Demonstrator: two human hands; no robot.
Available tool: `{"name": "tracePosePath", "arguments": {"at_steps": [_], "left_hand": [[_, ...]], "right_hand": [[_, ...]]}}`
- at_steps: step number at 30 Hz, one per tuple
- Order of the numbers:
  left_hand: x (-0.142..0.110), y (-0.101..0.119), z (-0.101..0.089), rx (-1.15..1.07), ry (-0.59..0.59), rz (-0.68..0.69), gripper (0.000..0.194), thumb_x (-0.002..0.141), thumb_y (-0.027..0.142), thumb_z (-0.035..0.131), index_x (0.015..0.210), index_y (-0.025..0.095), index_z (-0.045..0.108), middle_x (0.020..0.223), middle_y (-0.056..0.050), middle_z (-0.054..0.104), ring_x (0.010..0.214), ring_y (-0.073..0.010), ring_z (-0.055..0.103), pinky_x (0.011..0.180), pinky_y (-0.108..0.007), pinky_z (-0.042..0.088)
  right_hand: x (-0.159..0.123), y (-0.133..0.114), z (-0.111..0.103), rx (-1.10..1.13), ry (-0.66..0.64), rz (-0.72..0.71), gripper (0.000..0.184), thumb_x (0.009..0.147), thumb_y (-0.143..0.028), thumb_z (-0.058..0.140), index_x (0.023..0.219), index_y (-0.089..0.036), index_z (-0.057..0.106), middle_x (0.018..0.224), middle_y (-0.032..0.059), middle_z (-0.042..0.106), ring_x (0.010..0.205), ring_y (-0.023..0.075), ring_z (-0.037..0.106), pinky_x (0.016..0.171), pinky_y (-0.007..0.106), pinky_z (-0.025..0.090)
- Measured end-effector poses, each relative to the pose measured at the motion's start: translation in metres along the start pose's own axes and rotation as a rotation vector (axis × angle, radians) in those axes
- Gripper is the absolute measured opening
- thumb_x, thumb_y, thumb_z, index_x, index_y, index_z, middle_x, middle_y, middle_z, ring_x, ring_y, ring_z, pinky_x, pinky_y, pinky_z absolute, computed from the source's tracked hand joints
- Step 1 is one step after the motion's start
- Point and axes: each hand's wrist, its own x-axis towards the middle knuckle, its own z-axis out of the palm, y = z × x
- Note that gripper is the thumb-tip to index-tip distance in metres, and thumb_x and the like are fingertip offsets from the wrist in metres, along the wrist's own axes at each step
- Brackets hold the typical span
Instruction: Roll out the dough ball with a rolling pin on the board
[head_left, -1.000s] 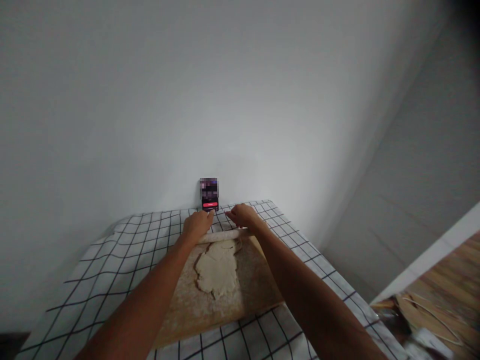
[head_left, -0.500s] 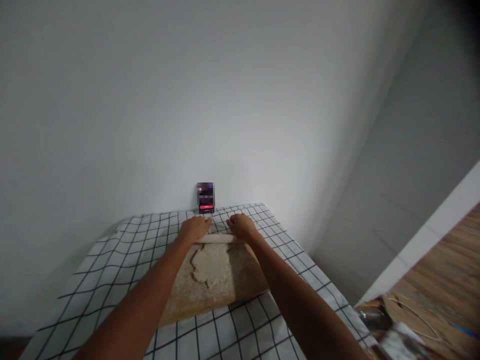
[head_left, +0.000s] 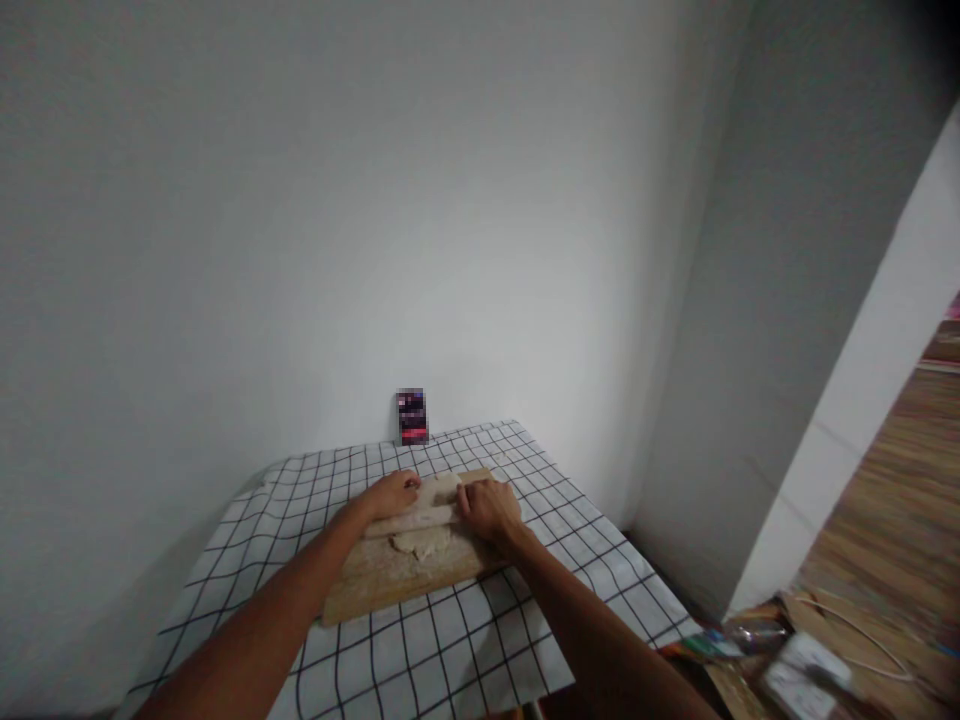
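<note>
A pale wooden rolling pin lies across flattened dough on a wooden board. My left hand rests palm down on the pin's left end, fingers extended over it. My right hand presses on the pin's right end, fingers curled over it. Dough shows on both sides of the pin. The board sits on a table covered with a white cloth with black grid lines.
A phone stands upright against the white wall at the table's far edge. To the right is a wall corner, a wooden floor, and a low surface with cables and blurred small items.
Both hands drew the rolling pin back toward me, from the dough's far edge to its middle. The camera view rose and pulled back, so the table looks smaller.
</note>
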Motion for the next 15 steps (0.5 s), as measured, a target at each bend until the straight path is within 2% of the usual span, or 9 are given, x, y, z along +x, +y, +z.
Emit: {"name": "tracePosePath", "arguments": {"at_steps": [4,6,10,15], "left_hand": [[0.011,0.014,-0.006,-0.008,0.049,0.066,0.042,0.074,0.017,0.053,0.116,0.021,0.055,0.129,-0.006,0.061,0.115,-0.0225,0.054,0.097,-0.032,0.043],[0.018,0.024,-0.005,-0.003,0.049,0.105,0.049,0.07,0.013,0.056,0.118,0.023,0.054,0.132,-0.005,0.059,0.12,-0.0227,0.051,0.102,-0.033,0.039],[0.028,0.035,-0.004,0.02,-0.025,0.139,0.052,0.06,0.012,0.062,0.11,0.026,0.062,0.122,-0.001,0.067,0.109,-0.0246,0.059,0.094,-0.033,0.046],[0.024,0.035,-0.009,0.054,-0.066,0.167,0.052,0.058,0.03,0.071,0.109,0.028,0.063,0.113,-0.001,0.071,0.099,-0.0287,0.063,0.085,-0.037,0.049]], "right_hand": [[-0.02,0.01,-0.009,0.0,-0.018,-0.105,0.049,0.105,-0.04,0.035,0.09,-0.02,0.077,0.097,0.0094,0.078,0.093,0.0228,0.073,0.082,0.03,0.048],[-0.026,0.013,-0.008,0.002,-0.002,-0.129,0.048,0.105,-0.038,0.034,0.09,-0.021,0.077,0.097,0.0083,0.078,0.093,0.0216,0.072,0.081,0.03,0.048],[-0.031,0.014,-0.004,0.032,0.043,-0.138,0.048,0.104,-0.037,0.033,0.089,-0.021,0.076,0.095,0.008,0.078,0.091,0.0215,0.072,0.079,0.03,0.047],[-0.03,0.014,-0.005,0.07,0.043,-0.1,0.05,0.104,-0.039,0.032,0.092,-0.02,0.077,0.098,0.0102,0.078,0.092,0.0227,0.072,0.082,0.031,0.047]]}}
